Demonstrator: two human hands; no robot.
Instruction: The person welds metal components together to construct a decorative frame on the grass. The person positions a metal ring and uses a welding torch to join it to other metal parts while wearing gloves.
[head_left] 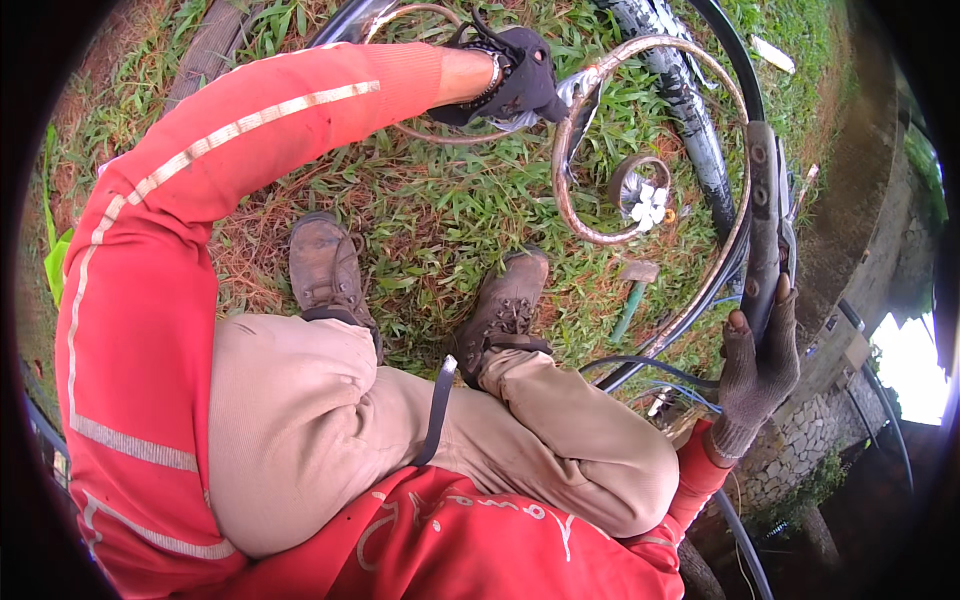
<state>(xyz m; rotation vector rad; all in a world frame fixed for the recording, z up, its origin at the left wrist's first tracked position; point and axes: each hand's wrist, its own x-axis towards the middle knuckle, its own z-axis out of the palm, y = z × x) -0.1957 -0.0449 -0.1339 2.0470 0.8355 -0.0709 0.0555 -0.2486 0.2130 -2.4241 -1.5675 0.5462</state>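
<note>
My left hand [515, 75], in a dark glove with a bracelet at the wrist, closes on a curled, copper-coloured metal rod [562, 165] near a shiny silver patch. The palm side and most of its fingers are hidden. At the right, my right hand [758, 375], in a worn fingerless knit glove, wraps round the black handle of a long clamp-like tool [764, 190]. Round rivets run along this tool and a thin metal lever lies at its side. Inside the rod's curl, on the grass, are a small brownish ring [627, 180] and a white flower-shaped piece [649, 206].
A green-handled hammer [628, 308] lies on the grass before my boots [508, 300]. A dark, white-flecked pole [685, 110] lies beyond the curl. Black cables [655, 368] and thin blue ones pass near my right hand. A stone wall [808, 440] stands at the right.
</note>
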